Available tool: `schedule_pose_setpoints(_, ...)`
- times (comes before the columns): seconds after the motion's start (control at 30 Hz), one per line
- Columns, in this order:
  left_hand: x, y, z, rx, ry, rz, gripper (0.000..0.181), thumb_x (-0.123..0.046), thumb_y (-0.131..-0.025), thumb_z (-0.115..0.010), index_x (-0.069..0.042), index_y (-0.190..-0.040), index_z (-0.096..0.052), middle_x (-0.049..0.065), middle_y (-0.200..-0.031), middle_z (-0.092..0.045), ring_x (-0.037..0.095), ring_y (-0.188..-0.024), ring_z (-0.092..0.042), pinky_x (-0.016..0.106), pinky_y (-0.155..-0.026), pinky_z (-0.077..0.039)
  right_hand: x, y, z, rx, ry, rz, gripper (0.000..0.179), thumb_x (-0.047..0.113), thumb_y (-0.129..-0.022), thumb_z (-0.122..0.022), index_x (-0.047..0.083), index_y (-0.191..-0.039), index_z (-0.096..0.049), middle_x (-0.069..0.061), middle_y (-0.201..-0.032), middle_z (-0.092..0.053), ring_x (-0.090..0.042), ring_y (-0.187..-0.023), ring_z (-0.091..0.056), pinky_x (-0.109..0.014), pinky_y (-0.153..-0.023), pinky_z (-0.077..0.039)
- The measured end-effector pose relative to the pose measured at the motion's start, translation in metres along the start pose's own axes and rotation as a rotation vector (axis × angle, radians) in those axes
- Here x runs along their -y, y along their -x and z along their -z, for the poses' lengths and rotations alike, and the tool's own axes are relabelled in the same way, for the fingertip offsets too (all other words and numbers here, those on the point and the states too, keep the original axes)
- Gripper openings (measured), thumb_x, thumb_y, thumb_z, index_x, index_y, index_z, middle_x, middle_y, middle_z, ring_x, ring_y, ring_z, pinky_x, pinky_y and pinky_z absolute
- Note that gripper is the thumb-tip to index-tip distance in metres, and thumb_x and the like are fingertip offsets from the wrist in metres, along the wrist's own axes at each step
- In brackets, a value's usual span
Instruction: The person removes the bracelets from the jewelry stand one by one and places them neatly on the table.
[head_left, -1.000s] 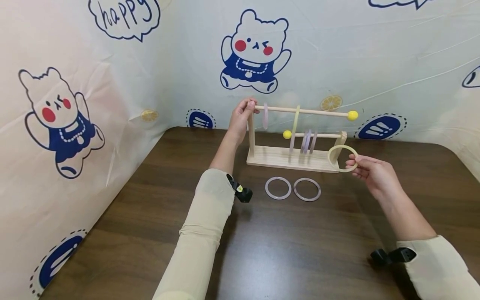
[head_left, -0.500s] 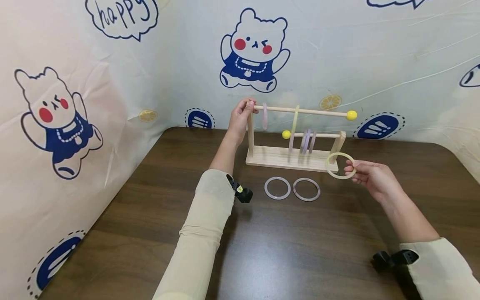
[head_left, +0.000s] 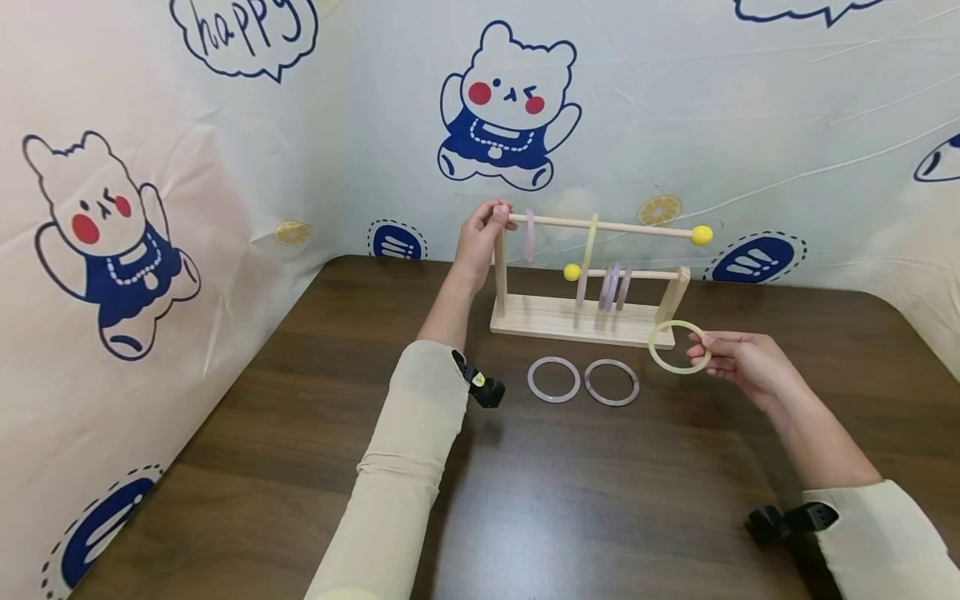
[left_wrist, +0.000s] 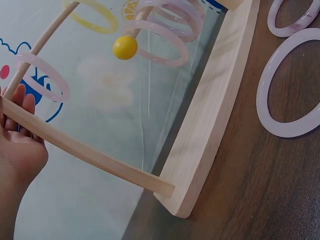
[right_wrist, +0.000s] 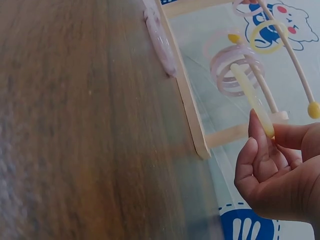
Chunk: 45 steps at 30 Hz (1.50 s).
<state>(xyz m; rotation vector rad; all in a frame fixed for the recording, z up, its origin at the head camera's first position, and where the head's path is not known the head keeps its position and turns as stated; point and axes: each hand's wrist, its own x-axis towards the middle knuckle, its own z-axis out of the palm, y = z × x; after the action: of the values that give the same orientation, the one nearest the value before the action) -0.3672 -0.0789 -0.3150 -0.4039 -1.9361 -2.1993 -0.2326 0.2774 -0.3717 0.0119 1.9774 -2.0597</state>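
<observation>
My left hand (head_left: 477, 242) grips the top of the taller left post of a wooden rack (head_left: 547, 319), by the end of its upper rod. Between thumb and fingers of my right hand (head_left: 753, 368) is a pale yellow bangle (head_left: 678, 372), held just in front of the rack's right end, off the table. A pink bangle (head_left: 530, 237) and another yellow bangle (head_left: 590, 243) hang on the upper rod. Several lavender and pink bangles (head_left: 614, 287) hang on the lower rod. In the left wrist view the fingers sit behind the post (left_wrist: 85, 150).
Two lavender bangles (head_left: 553, 360) lie flat side by side on the dark wooden table (head_left: 585, 475), in front of the rack. Yellow balls cap the upper rod's right end (head_left: 702, 235) and the lower rod's left end (head_left: 572, 272). A printed cloth (head_left: 360, 125) stands behind.
My right hand has lowered the yellow bangle from in front of the right post toward the rack's base corner. The left hand keeps its hold on the rack.
</observation>
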Motion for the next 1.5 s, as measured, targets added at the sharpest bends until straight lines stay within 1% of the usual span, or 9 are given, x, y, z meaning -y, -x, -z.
schedule_pose_setpoints(0.3, -0.001, -0.001, -0.001, 0.001, -0.013, -0.011, 0.035, -0.021, -0.097, -0.048, 0.009, -0.116, -0.050, -0.003, -0.093, -0.055, 0.012, -0.085, -0.055, 0.027, -0.091, -0.034, -0.001, -0.003, 0.003, 0.013, 0.031, -0.002, 0.025, 0.012, -0.095, -0.052, 0.021, -0.082, -0.070, 0.000, -0.078, -0.069, -0.007, -0.070, -0.063, -0.021, -0.062, -0.047)
schedule_pose_setpoints(0.43, -0.001, -0.001, -0.002, -0.005, -0.021, -0.004, 0.033, -0.021, -0.097, -0.048, 0.007, -0.114, -0.051, -0.002, -0.093, -0.056, 0.014, -0.085, -0.055, 0.027, -0.091, -0.034, -0.002, -0.004, 0.005, 0.027, 0.063, -0.009, 0.025, 0.013, -0.096, -0.051, 0.022, -0.083, -0.070, 0.000, -0.078, -0.069, -0.007, -0.070, -0.063, -0.021, -0.063, -0.047)
schedule_pose_setpoints(0.67, -0.002, 0.000, -0.002, 0.002, -0.013, 0.008, 0.022, -0.024, -0.097, -0.050, -0.005, -0.106, -0.056, -0.003, -0.092, -0.056, 0.015, -0.088, -0.055, 0.028, -0.091, -0.033, -0.004, -0.005, 0.006, 0.041, 0.106, -0.042, 0.025, 0.014, -0.096, -0.050, 0.024, -0.082, -0.068, 0.001, -0.079, -0.068, -0.008, -0.071, -0.063, -0.022, -0.064, -0.047)
schedule_pose_setpoints(0.83, -0.001, 0.000, -0.001, 0.004, -0.003, 0.008, 0.024, -0.023, -0.097, -0.050, -0.002, -0.108, -0.056, -0.003, -0.093, -0.055, 0.015, -0.089, -0.054, 0.027, -0.091, -0.034, -0.004, -0.005, 0.005, 0.079, 0.134, -0.057, 0.025, 0.011, -0.096, -0.048, 0.022, -0.086, -0.068, 0.001, -0.081, -0.068, -0.008, -0.072, -0.064, -0.022, -0.065, -0.047)
schedule_pose_setpoints(1.0, -0.002, 0.001, 0.000, 0.002, -0.010, 0.016, 0.022, -0.024, -0.096, -0.050, -0.005, -0.106, -0.057, -0.002, -0.094, -0.056, 0.016, -0.090, -0.055, 0.028, -0.092, -0.034, -0.005, -0.004, 0.004, 0.110, 0.156, -0.070, 0.023, 0.007, -0.096, -0.046, 0.016, -0.093, -0.068, 0.000, -0.081, -0.068, -0.008, -0.073, -0.064, -0.022, -0.065, -0.048)
schedule_pose_setpoints(1.13, -0.002, 0.001, -0.001, 0.003, -0.011, 0.013, 0.021, -0.023, -0.097, -0.050, -0.006, -0.105, -0.057, -0.002, -0.094, -0.056, 0.016, -0.089, -0.055, 0.029, -0.091, -0.034, -0.006, -0.003, 0.003, 0.106, 0.217, -0.064, 0.018, 0.007, -0.096, -0.047, 0.001, -0.103, -0.062, 0.001, -0.080, -0.068, -0.008, -0.072, -0.064, -0.023, -0.064, -0.049)
schedule_pose_setpoints(1.23, -0.001, 0.001, -0.001, 0.004, -0.006, 0.012, 0.021, -0.023, -0.097, -0.049, -0.005, -0.105, -0.057, -0.003, -0.093, -0.056, 0.016, -0.089, -0.055, 0.029, -0.091, -0.034, -0.008, -0.002, 0.003, 0.105, 0.309, -0.046, 0.029, 0.007, -0.096, -0.047, -0.015, -0.113, -0.052, 0.002, -0.080, -0.068, -0.008, -0.070, -0.063, -0.025, -0.064, -0.049)
schedule_pose_setpoints(1.3, -0.001, 0.001, -0.001, 0.004, -0.003, 0.008, 0.021, -0.023, -0.097, -0.049, -0.005, -0.105, -0.057, -0.002, -0.093, -0.056, 0.016, -0.089, -0.055, 0.029, -0.091, -0.035, -0.011, -0.003, 0.004, 0.106, 0.362, -0.035, 0.036, 0.008, -0.095, -0.048, -0.022, -0.116, -0.046, 0.002, -0.079, -0.068, -0.007, -0.069, -0.062, -0.025, -0.065, -0.049)
schedule_pose_setpoints(1.5, -0.002, 0.000, -0.001, 0.001, -0.005, 0.009, 0.025, -0.022, -0.097, -0.048, 0.000, -0.108, -0.055, -0.002, -0.092, -0.056, 0.015, -0.087, -0.055, 0.028, -0.090, -0.034, -0.016, -0.006, 0.006, 0.139, 0.432, -0.025, 0.034, 0.007, -0.095, -0.046, -0.022, -0.114, -0.048, 0.000, -0.080, -0.067, -0.008, -0.068, -0.061, -0.026, -0.064, -0.050)
